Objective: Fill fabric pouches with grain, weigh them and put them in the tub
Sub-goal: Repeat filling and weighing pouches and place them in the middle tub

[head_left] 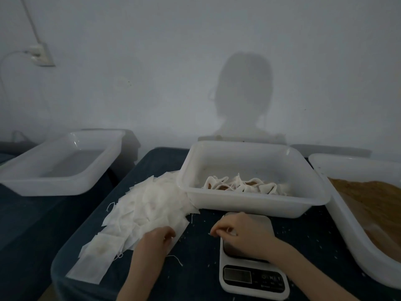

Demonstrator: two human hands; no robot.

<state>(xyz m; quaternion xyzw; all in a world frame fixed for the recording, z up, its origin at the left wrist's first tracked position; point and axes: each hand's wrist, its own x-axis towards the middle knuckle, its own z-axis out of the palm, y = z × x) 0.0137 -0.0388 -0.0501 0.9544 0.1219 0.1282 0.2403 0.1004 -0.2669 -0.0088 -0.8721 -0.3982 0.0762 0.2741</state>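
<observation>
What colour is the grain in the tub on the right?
Golden brown. The grain shows in the head view, heaped in the white tub at the right edge.

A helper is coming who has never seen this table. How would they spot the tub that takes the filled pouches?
Start at the kitchen scale near the front edge. Directly behind it sits a white tub. Unlike the empty tub at left, it already holds filled pouches.
</observation>
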